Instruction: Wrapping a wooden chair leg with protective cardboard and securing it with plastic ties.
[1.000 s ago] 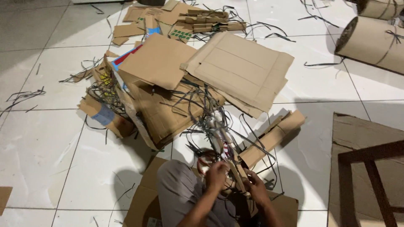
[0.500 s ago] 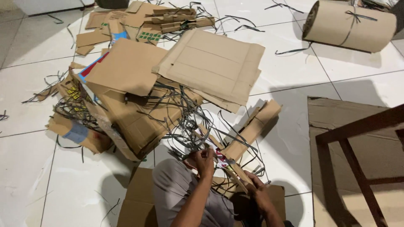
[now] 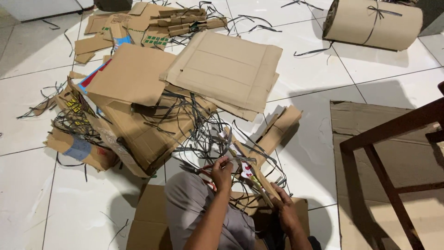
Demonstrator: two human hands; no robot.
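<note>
Gripping the lower end of a narrow cardboard strip (image 3: 252, 178), the right hand (image 3: 283, 209) is closed around it low in the view. The left hand (image 3: 223, 173) is shut on red-handled scissors (image 3: 203, 172) just beside the strip's upper part, over a grey-trousered knee (image 3: 185, 199). Beyond them a tangle of dark strapping (image 3: 199, 134) lies across flattened cardboard sheets (image 3: 222, 69) on the white tiled floor (image 3: 27, 194). Farthest off rests a tied cardboard roll (image 3: 372, 23).
</note>
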